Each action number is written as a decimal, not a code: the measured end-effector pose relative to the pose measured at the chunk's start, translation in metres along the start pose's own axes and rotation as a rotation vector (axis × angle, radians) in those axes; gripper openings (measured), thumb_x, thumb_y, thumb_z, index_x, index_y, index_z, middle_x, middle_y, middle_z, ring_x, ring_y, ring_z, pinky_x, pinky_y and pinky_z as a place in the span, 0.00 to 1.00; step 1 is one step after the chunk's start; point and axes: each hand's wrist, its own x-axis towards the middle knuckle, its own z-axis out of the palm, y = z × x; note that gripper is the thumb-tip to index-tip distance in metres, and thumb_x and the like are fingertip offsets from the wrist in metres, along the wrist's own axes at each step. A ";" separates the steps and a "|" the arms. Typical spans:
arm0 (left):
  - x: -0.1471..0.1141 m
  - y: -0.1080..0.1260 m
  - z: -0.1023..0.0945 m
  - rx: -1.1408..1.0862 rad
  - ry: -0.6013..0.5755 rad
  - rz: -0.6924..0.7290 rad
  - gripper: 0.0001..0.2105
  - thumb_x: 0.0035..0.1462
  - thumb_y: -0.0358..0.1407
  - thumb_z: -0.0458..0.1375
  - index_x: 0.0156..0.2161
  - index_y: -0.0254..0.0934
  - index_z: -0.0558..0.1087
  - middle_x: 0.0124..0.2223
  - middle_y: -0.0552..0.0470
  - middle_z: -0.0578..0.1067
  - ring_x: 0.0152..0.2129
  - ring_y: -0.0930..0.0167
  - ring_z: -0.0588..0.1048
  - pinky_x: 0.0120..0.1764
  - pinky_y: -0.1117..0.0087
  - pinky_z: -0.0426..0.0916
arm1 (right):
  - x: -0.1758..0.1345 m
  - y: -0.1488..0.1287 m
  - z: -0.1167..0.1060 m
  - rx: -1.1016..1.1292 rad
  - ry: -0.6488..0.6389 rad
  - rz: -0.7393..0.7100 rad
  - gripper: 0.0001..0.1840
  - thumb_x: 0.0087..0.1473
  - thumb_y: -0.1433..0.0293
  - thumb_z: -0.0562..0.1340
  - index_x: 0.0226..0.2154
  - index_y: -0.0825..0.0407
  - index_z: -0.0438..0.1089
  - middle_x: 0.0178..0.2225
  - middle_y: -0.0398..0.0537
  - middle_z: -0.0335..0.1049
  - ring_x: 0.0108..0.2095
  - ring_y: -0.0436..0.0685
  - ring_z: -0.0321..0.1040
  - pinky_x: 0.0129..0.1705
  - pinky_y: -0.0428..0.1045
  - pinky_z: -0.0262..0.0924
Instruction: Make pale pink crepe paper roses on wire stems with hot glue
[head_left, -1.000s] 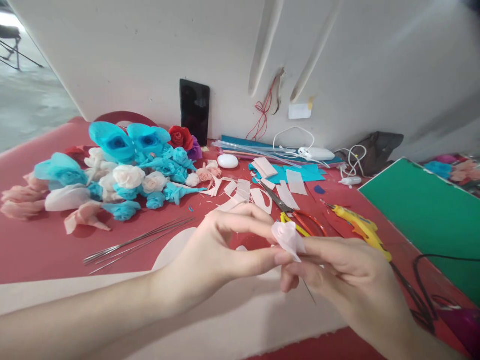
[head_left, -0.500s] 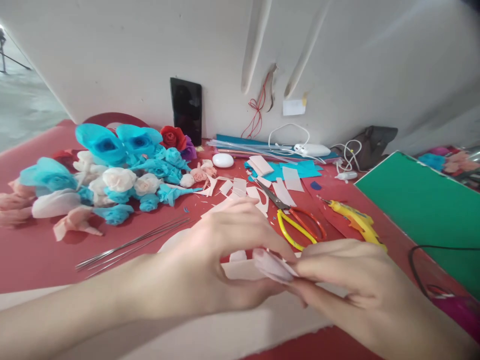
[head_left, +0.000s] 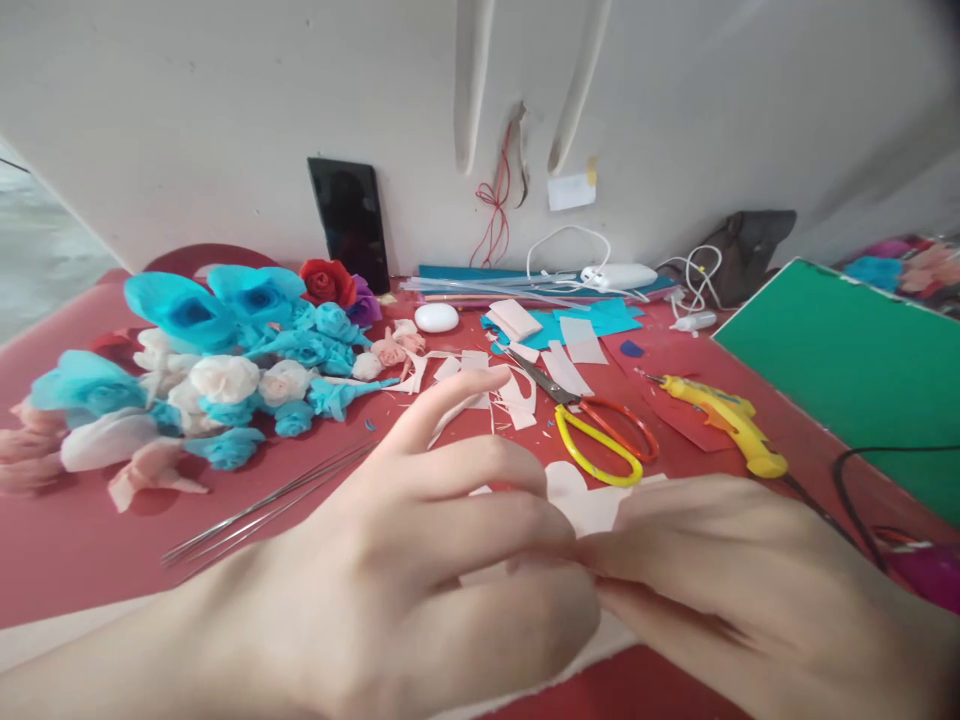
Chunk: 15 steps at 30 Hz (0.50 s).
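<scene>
My curled left hand (head_left: 442, 555) meets my right hand (head_left: 739, 575); I can't tell what they grip. Scissors (head_left: 566, 397) lie handles nearest, for reach.

Red table (head_left: 67, 545), flowers (head_left: 225, 380), scissors (head_left: 568, 399), wires (head_left: 264, 506), glue gun (head_left: 709, 413)

From my head, the camera looks forward and down, close over my bare left hand (head_left: 457, 560) and bare right hand (head_left: 757, 590), across a red tabletop (head_left: 67, 540) toward a pale grey wall (head_left: 225, 90).
</scene>
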 end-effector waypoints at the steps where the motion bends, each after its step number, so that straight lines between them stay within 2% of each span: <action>1: -0.002 0.001 0.000 -0.012 -0.003 -0.030 0.10 0.52 0.25 0.54 0.29 0.44 0.74 0.32 0.61 0.78 0.30 0.75 0.74 0.62 0.64 0.30 | -0.001 0.000 0.001 -0.012 0.006 0.004 0.12 0.58 0.71 0.52 0.29 0.48 0.68 0.25 0.40 0.72 0.27 0.49 0.70 0.30 0.43 0.61; 5: -0.008 0.004 -0.002 -0.154 0.027 -0.138 0.14 0.54 0.25 0.51 0.36 0.47 0.74 0.36 0.61 0.79 0.33 0.71 0.74 0.63 0.58 0.40 | -0.003 0.000 0.003 -0.037 0.044 -0.044 0.13 0.57 0.72 0.51 0.26 0.49 0.68 0.27 0.43 0.73 0.24 0.50 0.69 0.23 0.45 0.60; 8: -0.008 -0.002 -0.004 -0.331 -0.054 -0.205 0.16 0.55 0.29 0.51 0.41 0.55 0.74 0.38 0.63 0.79 0.34 0.68 0.74 0.61 0.58 0.48 | -0.002 -0.001 0.003 -0.047 0.063 -0.111 0.16 0.57 0.73 0.50 0.23 0.50 0.68 0.21 0.44 0.71 0.19 0.49 0.65 0.23 0.45 0.60; 11: -0.006 -0.009 -0.004 -0.386 -0.102 -0.240 0.16 0.52 0.31 0.55 0.41 0.60 0.73 0.38 0.66 0.78 0.36 0.66 0.74 0.60 0.58 0.50 | -0.001 -0.004 0.003 -0.105 0.103 -0.115 0.21 0.58 0.75 0.46 0.20 0.50 0.68 0.17 0.44 0.68 0.17 0.50 0.63 0.25 0.47 0.61; 15: -0.004 -0.007 -0.002 -0.430 -0.056 -0.300 0.13 0.50 0.33 0.57 0.37 0.60 0.75 0.35 0.66 0.78 0.35 0.66 0.73 0.60 0.59 0.51 | -0.005 -0.005 0.004 -0.115 0.084 -0.127 0.24 0.59 0.73 0.45 0.18 0.49 0.66 0.18 0.43 0.68 0.15 0.49 0.61 0.23 0.48 0.59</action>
